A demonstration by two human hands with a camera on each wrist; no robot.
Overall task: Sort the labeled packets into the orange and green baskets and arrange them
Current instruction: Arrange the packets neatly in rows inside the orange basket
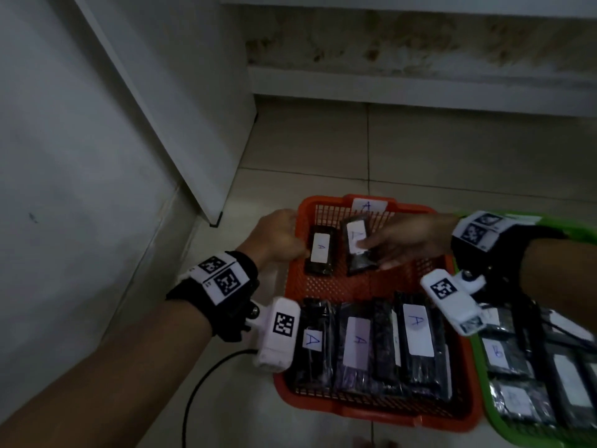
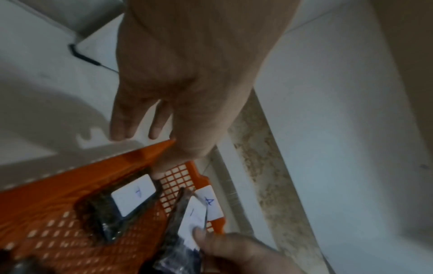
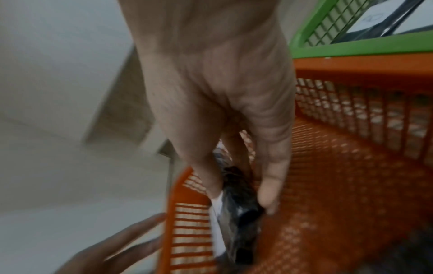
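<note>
— What's closest?

— The left forearm, with a marker band (image 1: 223, 275) at the wrist. The left hand (image 1: 278, 236) sits at the far-left corner of the orange basket (image 1: 336, 286), fingers straight and loose, holding nothing; one packet (image 1: 319, 250) lies just beside it, label up.

— And the right hand (image 1: 410, 240)?

— Over the far end of the basket, thumb and fingers pinching a second packet (image 1: 357, 245), tilted, just right of the first.

— The rest?

— A row of "A" packets (image 1: 416, 337) along the near edge. The green basket (image 1: 478, 360) touches the orange one's right side and holds more packets.
</note>
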